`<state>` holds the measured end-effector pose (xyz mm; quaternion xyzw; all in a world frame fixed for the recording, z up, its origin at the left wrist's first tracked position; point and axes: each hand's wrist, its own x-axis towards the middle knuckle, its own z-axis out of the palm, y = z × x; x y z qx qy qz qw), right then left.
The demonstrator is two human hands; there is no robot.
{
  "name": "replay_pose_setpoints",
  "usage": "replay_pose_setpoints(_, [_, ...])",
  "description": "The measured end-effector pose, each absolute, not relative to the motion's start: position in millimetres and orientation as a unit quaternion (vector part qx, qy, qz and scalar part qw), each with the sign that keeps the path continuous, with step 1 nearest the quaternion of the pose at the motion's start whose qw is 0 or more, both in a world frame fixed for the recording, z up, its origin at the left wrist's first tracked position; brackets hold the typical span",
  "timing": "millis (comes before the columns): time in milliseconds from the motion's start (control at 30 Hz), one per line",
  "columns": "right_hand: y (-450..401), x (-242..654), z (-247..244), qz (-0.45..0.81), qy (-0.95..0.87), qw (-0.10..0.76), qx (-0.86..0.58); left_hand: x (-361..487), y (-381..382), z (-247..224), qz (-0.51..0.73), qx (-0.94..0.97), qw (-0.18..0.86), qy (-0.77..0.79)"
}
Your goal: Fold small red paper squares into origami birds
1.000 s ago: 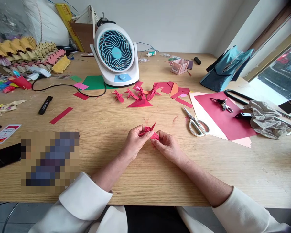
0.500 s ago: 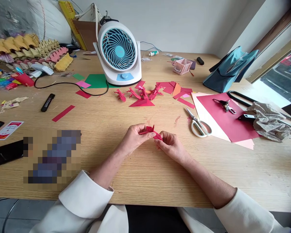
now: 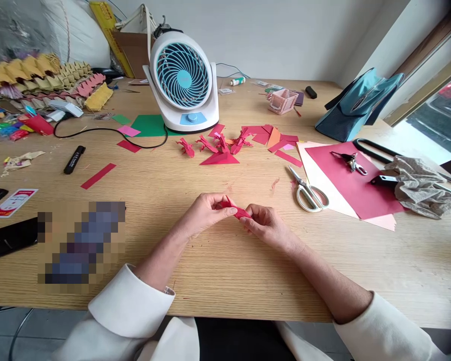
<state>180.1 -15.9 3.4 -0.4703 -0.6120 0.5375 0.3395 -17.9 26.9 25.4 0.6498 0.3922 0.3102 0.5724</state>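
A small folded piece of red paper is held between both hands above the middle of the table. My left hand pinches its left end, thumb on top. At the other end, my right hand grips it between thumb and curled fingers. Part of the paper is hidden by the fingers. Beyond the hands lie several folded red paper figures in a cluster, with a flat-sided red paper piece in front of them. Scissors with white handles rest to the right, apart from my hands.
A white and blue fan stands at the back. Red paper sheets carry keys and lie near a crumpled cloth. A teal bag stands back right. Leftward are a black marker and a red strip.
The upright red point between my fingers no longer stands out as before; the paper now looks flatter. My left hand has shifted slightly left, and both hands keep their hold.
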Motion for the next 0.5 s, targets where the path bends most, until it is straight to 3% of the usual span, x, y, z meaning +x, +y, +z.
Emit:
replay_pose_setpoints(233, [-15.8,183.9,6.8,0.528,-0.639,0.320,-0.459,-17.3,24.4,24.9,0.289,0.660,0.551,0.421])
replay_pose_setpoints(500, [-12.8,177.7,13.7,0.554,-0.577,0.390,-0.456,-2.8,11.5,24.8,0.332,0.710,0.420,0.458])
